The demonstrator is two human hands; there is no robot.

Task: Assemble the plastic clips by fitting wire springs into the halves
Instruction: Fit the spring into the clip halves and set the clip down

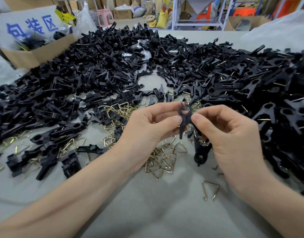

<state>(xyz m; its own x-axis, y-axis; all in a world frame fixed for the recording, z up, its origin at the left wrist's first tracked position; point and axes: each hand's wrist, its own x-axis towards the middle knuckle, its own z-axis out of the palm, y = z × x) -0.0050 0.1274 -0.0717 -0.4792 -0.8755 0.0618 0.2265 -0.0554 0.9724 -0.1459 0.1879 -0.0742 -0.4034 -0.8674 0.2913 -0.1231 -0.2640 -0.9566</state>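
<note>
Centre frame: my left hand (147, 124) and right hand (230, 134) both pinch the paired black plastic clip halves (185, 117); I'd hold them aligned before seating a brass triangular wire spring (210, 189) off the bench (165, 213).

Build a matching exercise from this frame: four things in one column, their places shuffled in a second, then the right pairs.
Things:
1. black clip
2. lone wire spring
3. cardboard box
4. pink stool

Places:
A. on the floor, far background
B. far left of the table
C. pinched between left hand and right hand
D. alone on bare table, nearest the camera

Pairs: 1-C; 2-D; 3-B; 4-A
</note>
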